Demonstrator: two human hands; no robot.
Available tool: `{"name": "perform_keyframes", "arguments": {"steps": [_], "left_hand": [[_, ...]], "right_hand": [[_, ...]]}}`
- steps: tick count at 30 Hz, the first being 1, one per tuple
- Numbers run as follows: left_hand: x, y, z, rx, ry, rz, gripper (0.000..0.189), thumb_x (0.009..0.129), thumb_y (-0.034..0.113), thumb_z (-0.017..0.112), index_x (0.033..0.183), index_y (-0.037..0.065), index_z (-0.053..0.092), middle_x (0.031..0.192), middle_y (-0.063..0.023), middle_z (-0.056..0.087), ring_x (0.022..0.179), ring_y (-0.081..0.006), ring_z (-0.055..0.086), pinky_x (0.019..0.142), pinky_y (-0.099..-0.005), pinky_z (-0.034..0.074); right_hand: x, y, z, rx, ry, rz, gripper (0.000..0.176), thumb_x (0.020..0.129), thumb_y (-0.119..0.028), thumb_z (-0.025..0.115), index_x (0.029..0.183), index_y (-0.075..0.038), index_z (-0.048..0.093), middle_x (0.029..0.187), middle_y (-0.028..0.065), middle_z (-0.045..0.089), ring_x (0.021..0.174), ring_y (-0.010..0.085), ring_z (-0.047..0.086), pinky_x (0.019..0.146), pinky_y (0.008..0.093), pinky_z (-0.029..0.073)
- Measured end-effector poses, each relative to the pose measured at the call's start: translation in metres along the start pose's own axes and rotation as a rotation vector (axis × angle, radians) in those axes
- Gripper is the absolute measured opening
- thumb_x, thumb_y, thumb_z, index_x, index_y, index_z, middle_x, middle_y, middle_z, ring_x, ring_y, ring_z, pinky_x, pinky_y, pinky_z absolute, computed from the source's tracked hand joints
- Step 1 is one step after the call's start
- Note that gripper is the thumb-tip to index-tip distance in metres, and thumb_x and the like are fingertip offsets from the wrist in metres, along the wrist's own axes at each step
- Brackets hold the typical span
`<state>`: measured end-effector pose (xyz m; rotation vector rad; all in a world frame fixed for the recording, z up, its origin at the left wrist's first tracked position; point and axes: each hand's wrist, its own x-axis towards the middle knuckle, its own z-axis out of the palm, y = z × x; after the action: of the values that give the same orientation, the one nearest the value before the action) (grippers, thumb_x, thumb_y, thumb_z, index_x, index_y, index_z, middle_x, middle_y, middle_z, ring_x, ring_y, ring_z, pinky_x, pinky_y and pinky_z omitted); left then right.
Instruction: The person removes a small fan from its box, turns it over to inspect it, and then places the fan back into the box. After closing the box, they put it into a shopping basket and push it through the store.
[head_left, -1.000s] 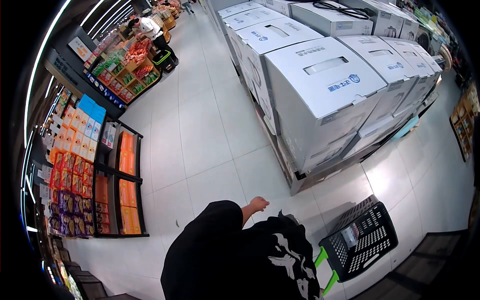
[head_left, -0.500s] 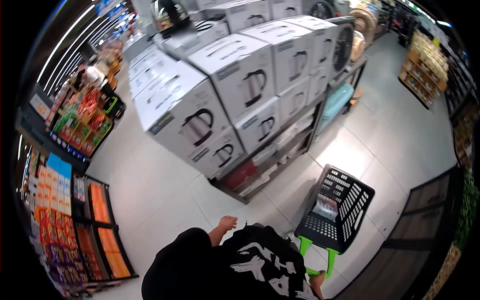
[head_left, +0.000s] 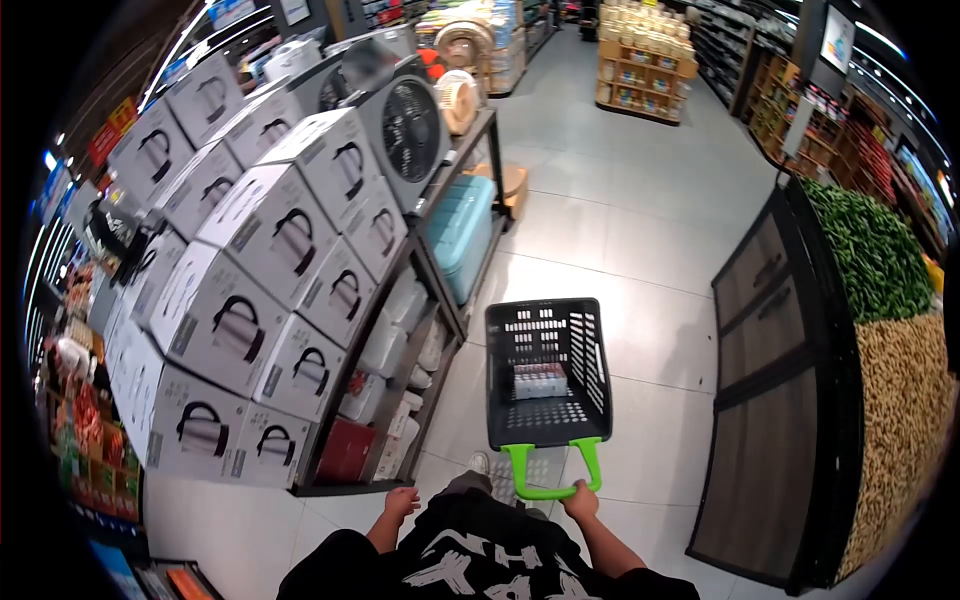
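Note:
My right hand (head_left: 580, 499) grips the green handle (head_left: 548, 472) of a black shopping basket on wheels (head_left: 547, 372) that stands on the tiled floor in front of me. A small pack of goods (head_left: 540, 380) lies inside the basket. My left hand (head_left: 402, 499) hangs loose at my side with nothing in it, its fingers slightly curled, close to the foot of a shelf rack.
White kettle boxes (head_left: 245, 290) are stacked on a rack (head_left: 420, 270) to my left, with fans (head_left: 410, 128) and a teal case (head_left: 460, 230) beyond. A wooden produce bin (head_left: 780, 400) with green vegetables and peanuts stands at the right. The tiled aisle (head_left: 630, 210) runs ahead.
The view has swung to the right, from the box display to the aisle. The basket now stands straight in front of me, and my right hand has come into view on its handle.

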<state>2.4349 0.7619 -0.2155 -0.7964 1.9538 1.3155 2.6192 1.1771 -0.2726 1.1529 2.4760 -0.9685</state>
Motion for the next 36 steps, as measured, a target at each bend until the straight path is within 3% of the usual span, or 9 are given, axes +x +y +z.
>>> {"name": "perform_keyframes", "arguments": {"steps": [6,13,17,19,21,24,28,31,36], "left_hand": [[0.048,0.06,0.041,0.051,-0.128,0.055,0.024,0.085,0.021,0.065,0.102,0.005,0.06,0.083,-0.0092,0.066,0.062,-0.0202,0.065,0.046,-0.0265,0.044],[0.098,0.173,0.116,0.042,-0.275,0.471,0.021,0.084,0.015,0.066,0.095,-0.001,0.061,0.082,-0.0086,0.065,0.064,-0.0166,0.063,0.057,-0.0277,0.052],[0.094,0.255,0.155,0.488,-0.25,0.835,0.033,0.081,0.02,0.07,0.105,-0.002,0.062,0.089,-0.0119,0.066,0.078,-0.0208,0.065,0.071,-0.0322,0.053],[0.064,0.289,0.175,0.665,-0.221,0.991,0.049,0.078,0.026,0.072,0.119,0.004,0.058,0.115,-0.0179,0.058,0.102,-0.0305,0.059,0.089,-0.0393,0.047],[0.061,0.321,0.192,0.679,-0.259,1.212,0.052,0.081,0.028,0.069,0.126,0.005,0.055,0.124,-0.0218,0.052,0.116,-0.036,0.049,0.099,-0.0448,0.039],[0.071,0.349,0.22,0.698,-0.284,1.357,0.05,0.085,0.03,0.063,0.128,0.007,0.054,0.127,-0.0228,0.051,0.12,-0.0388,0.045,0.105,-0.0485,0.031],[0.091,0.366,0.256,0.839,-0.513,1.254,0.046,0.087,0.037,0.059,0.126,0.013,0.056,0.126,-0.0181,0.054,0.12,-0.035,0.048,0.108,-0.053,0.024],[0.096,0.385,0.274,1.117,-0.561,1.071,0.04,0.086,0.037,0.06,0.12,0.014,0.061,0.118,-0.0133,0.06,0.115,-0.0317,0.053,0.104,-0.0603,0.023],[0.121,0.421,0.303,1.179,-0.601,1.064,0.035,0.085,0.036,0.062,0.113,0.016,0.064,0.107,-0.0109,0.064,0.108,-0.031,0.057,0.1,-0.0634,0.022]], "right_hand": [[0.051,-0.07,-0.002,0.079,-0.03,-0.07,0.037,0.075,-0.031,0.067,0.103,-0.009,0.057,0.085,0.0195,0.067,0.083,0.0389,0.065,0.072,0.0497,0.051],[0.121,-0.149,-0.025,0.07,-0.106,-0.118,0.033,0.078,-0.025,0.062,0.103,-0.006,0.056,0.084,0.0209,0.067,0.081,0.0398,0.065,0.073,0.0511,0.05],[0.171,-0.202,-0.055,0.094,-0.044,-0.196,0.029,0.077,-0.022,0.059,0.101,-0.005,0.056,0.082,0.0209,0.066,0.079,0.0395,0.065,0.069,0.0509,0.05],[0.178,-0.219,-0.08,0.12,-0.094,-0.178,0.028,0.077,-0.022,0.059,0.1,-0.005,0.056,0.081,0.0207,0.066,0.079,0.039,0.065,0.068,0.05,0.05],[0.2,-0.24,-0.08,0.185,-0.13,-0.168,0.03,0.079,-0.022,0.06,0.103,-0.004,0.056,0.08,0.019,0.067,0.076,0.0359,0.067,0.067,0.0461,0.052],[0.221,-0.269,-0.099,0.289,-0.234,-0.159,0.032,0.079,-0.02,0.061,0.106,-0.003,0.055,0.077,0.0165,0.068,0.069,0.0307,0.069,0.063,0.0422,0.053],[0.253,-0.271,-0.084,0.36,-0.287,-0.181,0.038,0.077,-0.019,0.064,0.107,0.001,0.054,0.081,0.0184,0.067,0.074,0.0345,0.068,0.068,0.0444,0.052],[0.278,-0.278,-0.082,0.191,-0.186,-0.267,0.039,0.075,-0.021,0.066,0.105,0.002,0.055,0.089,0.0224,0.066,0.084,0.0378,0.066,0.074,0.0467,0.051],[0.316,-0.28,-0.112,0.157,-0.315,-0.325,0.036,0.074,-0.024,0.068,0.101,-0.002,0.06,0.096,0.0217,0.066,0.091,0.0382,0.064,0.079,0.0472,0.05]]}}
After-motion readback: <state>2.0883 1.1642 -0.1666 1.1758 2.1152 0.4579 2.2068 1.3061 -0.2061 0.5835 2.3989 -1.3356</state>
